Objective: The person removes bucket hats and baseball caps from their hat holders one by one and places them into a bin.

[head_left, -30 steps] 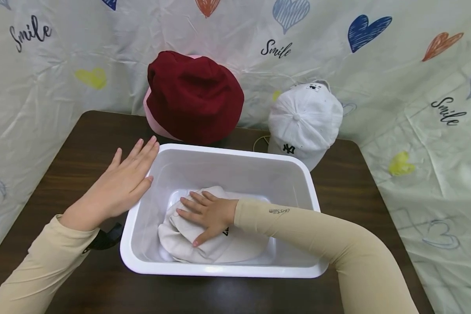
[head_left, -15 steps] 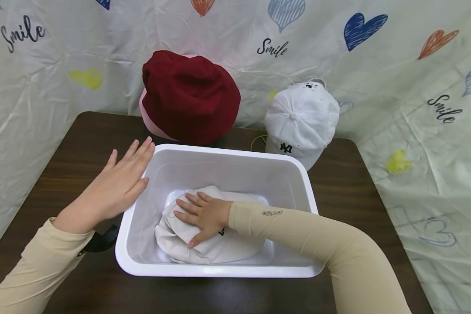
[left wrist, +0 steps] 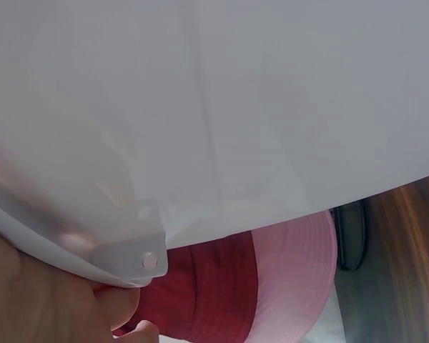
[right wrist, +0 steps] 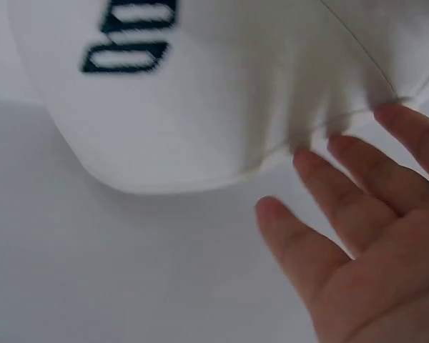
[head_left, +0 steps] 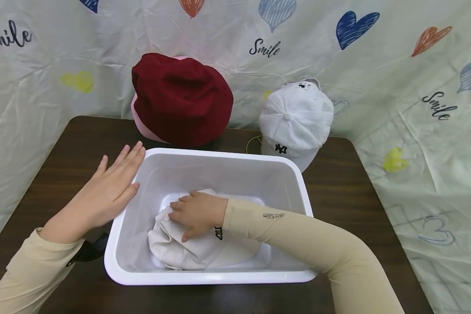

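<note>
As seen from the head, got white cap (head_left: 200, 252) in tub (head_left: 208, 278), lower centre, under loose-fingered right hand (head_left: 199, 213); laying straight-fingered left hand (head_left: 102, 194) along left edge. Looks part done; leaves red hat (head_left: 182, 100), second cap (head_left: 296, 120) outside, top. Left wrist: touching tub, lower left. Right wrist: touching cap, right, not gripping.

A white plastic tub (head_left: 208, 278), rectangular with rounded corners and a broad rim, stands upright on the counter (head_left: 337, 192), its mouth facing up. A small tab with a round hole shows at its rim in the left wrist view. On its floor, toward the left and near side, lies a cream-white fabric cap (head_left: 198, 250), slumped and creased. Dark block lettering is stitched on one panel, partly covered from above. The right hand (head_left: 200, 213) lies over the cap; the left hand (head_left: 107, 192) rests along the tub's left rim.
</note>
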A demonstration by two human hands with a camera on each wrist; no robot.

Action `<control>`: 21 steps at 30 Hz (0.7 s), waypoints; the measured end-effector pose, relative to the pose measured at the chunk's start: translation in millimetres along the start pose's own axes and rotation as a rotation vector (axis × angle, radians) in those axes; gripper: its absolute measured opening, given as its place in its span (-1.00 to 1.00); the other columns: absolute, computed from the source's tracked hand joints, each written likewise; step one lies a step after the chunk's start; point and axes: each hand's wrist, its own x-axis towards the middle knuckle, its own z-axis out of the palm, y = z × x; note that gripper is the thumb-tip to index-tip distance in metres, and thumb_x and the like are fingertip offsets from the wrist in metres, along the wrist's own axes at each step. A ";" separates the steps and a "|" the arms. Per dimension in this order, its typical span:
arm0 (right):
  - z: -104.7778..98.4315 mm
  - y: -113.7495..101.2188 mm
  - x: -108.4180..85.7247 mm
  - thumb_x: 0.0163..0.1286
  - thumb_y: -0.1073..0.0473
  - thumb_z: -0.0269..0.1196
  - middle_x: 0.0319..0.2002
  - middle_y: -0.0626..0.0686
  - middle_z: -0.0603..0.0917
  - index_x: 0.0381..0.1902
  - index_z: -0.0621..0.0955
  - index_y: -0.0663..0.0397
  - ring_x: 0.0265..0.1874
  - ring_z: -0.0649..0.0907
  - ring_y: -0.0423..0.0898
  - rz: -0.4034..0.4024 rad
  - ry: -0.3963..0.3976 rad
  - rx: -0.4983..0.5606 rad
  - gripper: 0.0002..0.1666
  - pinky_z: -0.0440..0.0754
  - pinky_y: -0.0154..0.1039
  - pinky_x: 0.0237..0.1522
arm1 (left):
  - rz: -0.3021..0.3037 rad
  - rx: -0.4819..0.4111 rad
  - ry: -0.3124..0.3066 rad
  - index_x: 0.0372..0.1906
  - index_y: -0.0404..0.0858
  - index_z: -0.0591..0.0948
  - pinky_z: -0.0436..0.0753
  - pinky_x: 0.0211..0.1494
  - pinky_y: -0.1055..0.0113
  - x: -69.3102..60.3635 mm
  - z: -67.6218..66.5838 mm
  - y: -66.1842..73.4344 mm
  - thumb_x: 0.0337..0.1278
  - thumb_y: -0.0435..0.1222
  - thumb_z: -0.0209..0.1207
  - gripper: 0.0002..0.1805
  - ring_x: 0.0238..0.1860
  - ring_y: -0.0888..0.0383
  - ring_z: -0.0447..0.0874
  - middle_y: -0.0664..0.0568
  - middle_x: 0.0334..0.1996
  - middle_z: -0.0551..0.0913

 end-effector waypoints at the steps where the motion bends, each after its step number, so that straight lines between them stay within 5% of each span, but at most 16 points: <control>1: -2.4 0.2 -0.4 0.30 -0.37 0.05 0.32 -0.04 0.36 0.33 0.37 -0.14 0.25 0.39 -0.10 -0.012 0.020 -0.005 -0.25 0.33 -0.15 0.22 | 0.001 0.001 0.003 0.49 -0.29 -0.11 -0.23 0.34 -0.28 -0.5 0.0 -0.2 0.37 -0.25 -0.14 -0.30 0.48 -0.06 -0.30 -0.12 0.49 -0.15; 8: -17.7 2.7 -9.2 0.33 -0.24 0.12 -0.23 -0.14 0.62 -0.04 0.60 -0.10 -0.22 0.61 -0.20 -0.101 0.128 -0.018 -0.55 0.49 -0.27 -0.18 | 0.008 -0.014 0.019 0.49 -0.28 -0.10 -0.23 0.35 -0.26 -1.6 1.0 0.3 0.37 -0.25 -0.14 -0.31 0.48 -0.07 -0.27 -0.10 0.49 -0.15; 21: -46.3 25.3 -36.1 0.32 -0.02 0.21 -0.44 -0.11 0.58 -0.28 0.61 0.01 -0.42 0.57 -0.17 -0.134 0.425 0.042 -0.77 0.47 -0.26 -0.25 | -0.016 -0.029 0.001 0.50 -0.25 -0.14 -0.22 0.35 -0.27 -1.8 -0.3 2.0 0.38 -0.23 -0.16 -0.30 0.48 -0.02 -0.31 -0.05 0.50 -0.19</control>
